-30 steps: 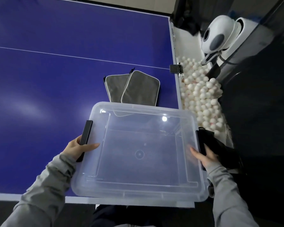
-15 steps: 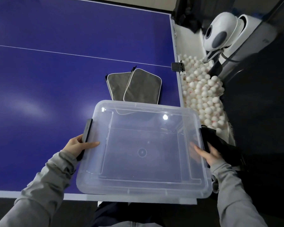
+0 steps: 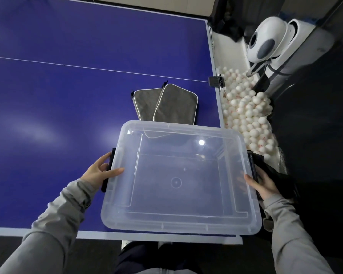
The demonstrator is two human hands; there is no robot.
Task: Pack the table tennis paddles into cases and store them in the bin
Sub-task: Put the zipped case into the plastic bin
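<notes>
A clear plastic bin (image 3: 178,229) with black side latches hangs over the near right corner of the blue table (image 3: 67,95). My left hand (image 3: 99,173) grips its left latch, with the thumb lying over the rim. On the opposite side, my right hand (image 3: 262,184) holds the right edge with the thumb inside. Nothing shows inside the bin. Just beyond its far wall lie two grey zipped paddle cases, the left case (image 3: 145,103) partly under the right case (image 3: 176,103). No bare paddle is in view.
Right of the table runs a white trough heaped with several white balls (image 3: 248,115). A white ball machine (image 3: 265,46) stands behind it. A black net clamp (image 3: 216,81) sits on the table's right edge. Dark fabric (image 3: 279,175) hangs by my right hand.
The bin has drifted slightly right and forward toward the cases. Both hands keep the same hold on its sides.
</notes>
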